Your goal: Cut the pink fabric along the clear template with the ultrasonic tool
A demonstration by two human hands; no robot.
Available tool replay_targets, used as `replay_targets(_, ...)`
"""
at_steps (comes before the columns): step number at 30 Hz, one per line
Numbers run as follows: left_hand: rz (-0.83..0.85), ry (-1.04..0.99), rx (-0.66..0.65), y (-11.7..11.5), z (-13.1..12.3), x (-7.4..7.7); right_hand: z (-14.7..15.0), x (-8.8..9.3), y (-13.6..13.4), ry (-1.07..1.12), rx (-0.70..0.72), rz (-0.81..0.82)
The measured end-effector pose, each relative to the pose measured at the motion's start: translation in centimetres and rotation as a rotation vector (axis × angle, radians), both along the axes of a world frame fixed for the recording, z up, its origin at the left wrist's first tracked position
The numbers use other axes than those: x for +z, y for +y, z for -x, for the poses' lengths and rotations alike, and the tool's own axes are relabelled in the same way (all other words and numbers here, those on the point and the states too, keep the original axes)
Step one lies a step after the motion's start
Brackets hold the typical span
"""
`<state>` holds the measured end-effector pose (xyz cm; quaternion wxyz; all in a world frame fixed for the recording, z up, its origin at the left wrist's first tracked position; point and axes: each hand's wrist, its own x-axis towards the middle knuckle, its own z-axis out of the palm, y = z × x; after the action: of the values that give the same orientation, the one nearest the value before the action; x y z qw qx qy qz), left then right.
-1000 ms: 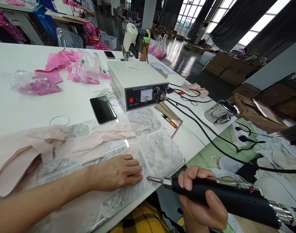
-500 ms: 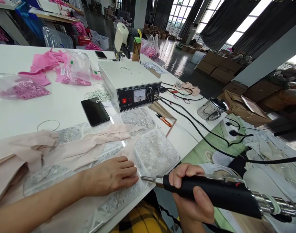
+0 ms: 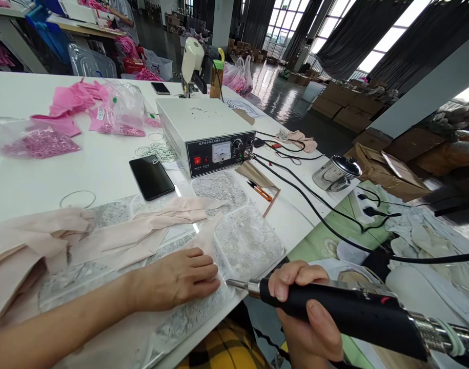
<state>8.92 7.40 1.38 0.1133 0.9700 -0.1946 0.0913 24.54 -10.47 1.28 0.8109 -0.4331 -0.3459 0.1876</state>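
Observation:
My left hand (image 3: 180, 279) lies on the pale pink fabric (image 3: 138, 228) near the table's front edge, its fingers curled down onto the cloth; whatever is under the fingertips is hidden. My right hand (image 3: 305, 307) is wrapped round a black handheld tool (image 3: 345, 315) with a metal tip. That tip points left and ends just right of my left fingers, above the grey marbled mat (image 3: 247, 238). Behind the mat stands a white control box (image 3: 211, 130) with a dial and a red lit switch.
A black phone (image 3: 151, 177) lies left of the box, and orange snips (image 3: 262, 191) to its right. Black cables (image 3: 314, 205) run off to the right, past a glass mug (image 3: 336, 173). Pink pieces in plastic bags (image 3: 40, 141) are at the left. Cartons (image 3: 388, 171) stand beyond the table.
The tool in my right hand has tilted slightly, its rear end lower and its tip a touch further right. My left hand has barely moved.

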Motion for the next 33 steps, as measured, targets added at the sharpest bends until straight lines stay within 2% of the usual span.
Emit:
replay_targets(16, 0.042, 0.024, 0.016, 0.22, 0.15, -0.42, 0.4, 0.2, -0.11, 0.025, 0.015, 0.068)
replay_targets(33, 0.022, 0.027, 0.025, -0.09, 0.16, -0.33, 0.05, 0.04, -0.18, 0.032, 0.082, 0.009)
